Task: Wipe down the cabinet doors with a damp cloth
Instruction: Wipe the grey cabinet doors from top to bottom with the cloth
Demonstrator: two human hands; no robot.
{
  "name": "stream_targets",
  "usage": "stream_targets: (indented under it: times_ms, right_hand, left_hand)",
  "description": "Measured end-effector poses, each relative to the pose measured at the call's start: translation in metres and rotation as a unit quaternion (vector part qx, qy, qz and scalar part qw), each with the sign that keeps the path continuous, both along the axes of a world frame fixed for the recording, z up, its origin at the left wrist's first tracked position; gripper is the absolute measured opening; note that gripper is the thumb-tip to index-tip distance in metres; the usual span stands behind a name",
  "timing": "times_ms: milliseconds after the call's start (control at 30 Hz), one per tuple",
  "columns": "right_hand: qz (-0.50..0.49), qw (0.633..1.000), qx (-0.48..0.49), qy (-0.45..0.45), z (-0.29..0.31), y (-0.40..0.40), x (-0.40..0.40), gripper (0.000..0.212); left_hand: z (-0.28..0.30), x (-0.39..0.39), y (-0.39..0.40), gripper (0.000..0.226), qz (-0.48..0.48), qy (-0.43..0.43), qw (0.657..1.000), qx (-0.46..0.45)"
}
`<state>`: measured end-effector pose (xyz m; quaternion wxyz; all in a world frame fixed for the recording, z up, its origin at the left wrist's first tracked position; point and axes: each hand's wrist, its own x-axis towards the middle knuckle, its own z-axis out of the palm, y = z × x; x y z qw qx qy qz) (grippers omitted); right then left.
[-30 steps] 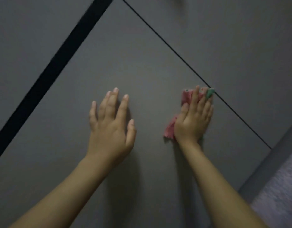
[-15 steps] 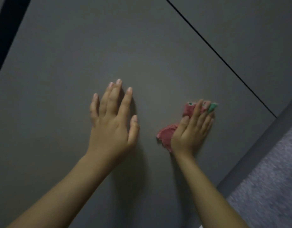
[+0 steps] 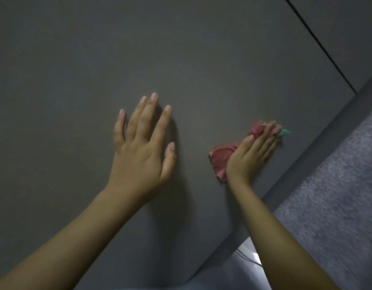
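The cloth (image 3: 221, 159), pink with a green corner, is pressed flat against the grey cabinet door (image 3: 139, 49), low on the panel and near its lower edge, where a grey plinth strip (image 3: 327, 147) separates the door from the carpeted floor (image 3: 331, 206). The right hand (image 3: 251, 156) lies over the cloth with fingers extended; the grip here is a flat-palm press, not a pinch, and most of the cloth is covered, with pink folds showing to the side away from the plinth and the green tip past the fingertips. The left hand (image 3: 142, 146) is laid open and empty on the same door, well apart from the cloth, on the side away from the plinth, fingers spread.

Judgement: the step in hand is the wiping of the lower part of this door. For a good result, pressure is best kept even across the palm so the cloth does not bunch; the loose folds are better tucked under the hand. Strokes are best overlapped and carried right to the door edge beside the plinth. The seam (image 3: 319, 45) to the neighbouring door is visible beyond the cloth; that panel is presumably to be treated as well. The bracing left hand may leave prints, so its patch is best wiped last.
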<state>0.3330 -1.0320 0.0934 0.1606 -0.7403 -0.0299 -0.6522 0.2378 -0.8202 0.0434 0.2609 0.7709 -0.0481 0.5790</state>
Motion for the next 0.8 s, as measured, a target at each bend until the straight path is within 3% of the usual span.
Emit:
stream_targets:
  times_ms: [100,233,300,400,467,567,667,733,800]
  right_hand:
    - [0.012,0.994,0.107,0.007,-0.015,0.028,0.001,0.055]
    - [0.009,0.991,-0.119,0.054,-0.076,0.048,-0.018,0.055]
    - [0.004,0.985,-0.165,0.054,-0.067,0.025,-0.014,0.055]
    - [-0.026,1.000,0.001,-0.004,0.001,-0.019,0.005,0.051]
    - [-0.033,0.991,0.129,-0.005,0.054,-0.047,0.017,0.049]
    - [-0.015,0.984,0.174,-0.020,0.080,-0.049,0.025,0.052]
    - [-0.012,0.998,0.058,-0.037,0.023,-0.016,0.015,0.052]
    - [-0.011,0.997,-0.078,0.000,-0.038,0.001,0.001,0.055]
    - [-0.002,0.990,-0.138,0.041,-0.078,0.002,-0.010,0.054]
  left_hand:
    - [-0.008,0.001,-0.005,0.061,0.005,0.013,1.000,0.015]
    - [-0.015,0.007,-0.013,0.061,0.014,0.016,0.999,0.032]
    - [-0.016,0.009,-0.017,0.061,0.017,0.011,0.999,0.028]
    - [-0.015,0.008,-0.022,0.061,0.009,0.010,1.000,0.022]
    - [-0.017,0.008,-0.024,0.060,0.000,0.018,0.999,0.030]
    - [-0.021,0.009,-0.021,0.060,0.004,0.022,0.999,0.045]
    - [-0.024,0.011,-0.021,0.061,0.006,0.022,0.998,0.050]
    - [-0.025,0.014,-0.022,0.061,0.014,0.017,0.999,0.049]
    - [-0.024,0.015,-0.026,0.062,0.021,0.011,0.999,0.041]
